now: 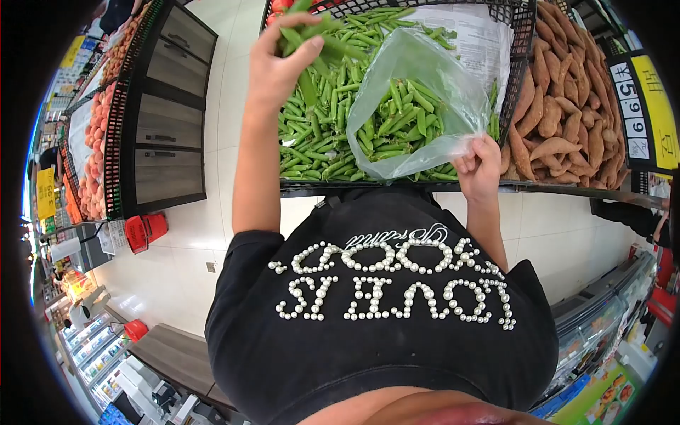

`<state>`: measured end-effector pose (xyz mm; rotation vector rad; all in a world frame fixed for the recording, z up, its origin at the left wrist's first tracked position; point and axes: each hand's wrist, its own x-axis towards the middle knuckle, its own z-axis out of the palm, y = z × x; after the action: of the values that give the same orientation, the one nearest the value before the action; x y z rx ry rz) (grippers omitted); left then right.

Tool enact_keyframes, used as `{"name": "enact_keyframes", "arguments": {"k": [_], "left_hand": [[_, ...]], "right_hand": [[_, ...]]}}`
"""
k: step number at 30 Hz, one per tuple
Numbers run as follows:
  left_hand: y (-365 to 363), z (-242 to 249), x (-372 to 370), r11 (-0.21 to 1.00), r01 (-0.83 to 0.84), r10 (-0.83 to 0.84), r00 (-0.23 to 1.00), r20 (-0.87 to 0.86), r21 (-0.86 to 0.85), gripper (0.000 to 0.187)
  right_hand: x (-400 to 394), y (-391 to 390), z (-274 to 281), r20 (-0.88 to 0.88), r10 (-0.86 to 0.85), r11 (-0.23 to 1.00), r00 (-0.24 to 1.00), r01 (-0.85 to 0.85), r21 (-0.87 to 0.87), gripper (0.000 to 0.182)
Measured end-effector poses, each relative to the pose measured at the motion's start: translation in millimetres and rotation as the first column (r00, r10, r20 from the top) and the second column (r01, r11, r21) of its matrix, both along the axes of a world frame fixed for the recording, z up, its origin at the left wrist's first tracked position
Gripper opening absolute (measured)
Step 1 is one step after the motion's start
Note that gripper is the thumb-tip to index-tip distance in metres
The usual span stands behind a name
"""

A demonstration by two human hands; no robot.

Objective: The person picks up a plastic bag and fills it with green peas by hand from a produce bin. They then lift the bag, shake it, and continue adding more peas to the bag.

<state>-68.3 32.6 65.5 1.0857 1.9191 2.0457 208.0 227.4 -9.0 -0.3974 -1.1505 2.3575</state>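
Note:
My left hand (278, 71) is raised over the left part of the crate, its fingers and thumb closed around several green pea pods (322, 44), which are slightly blurred. Lower right, my right hand (479, 161) pinches the gathered edge of a clear plastic bag (453, 85). The bag spreads leftward from that hand with its mouth wide. Pea pods (404, 113) show within the outline of its mouth. Loose pea pods (312, 145) lie heaped around and under the bag in the black crate (511, 106).
Newspaper (489, 46) lines the crate's upper right. Sweet potatoes (559, 106) fill the bin to the right, beside a price sign (637, 113). Red produce (282, 6) shows at the top left. Across the aisle stand dark cabinets (170, 106) and red baskets (146, 230).

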Motion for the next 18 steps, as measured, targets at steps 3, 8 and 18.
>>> {"name": "enact_keyframes", "arguments": {"k": [3, 8, 18], "left_hand": [[-1.1, 46.2, 1.4, 0.981, 0.033, 0.003, 0.983, -0.184, 0.190, 0.030], [31.9, 111.2, 27.0, 0.718, 0.635, -0.477, 0.747, -0.462, 0.286, 0.037], [107.8, -16.6, 36.4, 0.434, 0.735, -0.837, 0.543, 0.069, -0.521, 0.034]], "right_hand": [[-1.0, -0.4, 2.9, 0.005, -0.002, 1.000, 1.000, 0.001, 0.002, 0.023], [-2.0, -2.4, 6.7, 0.012, -0.020, 1.000, 1.000, 0.020, 0.015, 0.022], [-3.2, 1.3, 5.7, -0.060, -0.049, 0.994, 0.997, 0.043, -0.100, 0.023]]}}
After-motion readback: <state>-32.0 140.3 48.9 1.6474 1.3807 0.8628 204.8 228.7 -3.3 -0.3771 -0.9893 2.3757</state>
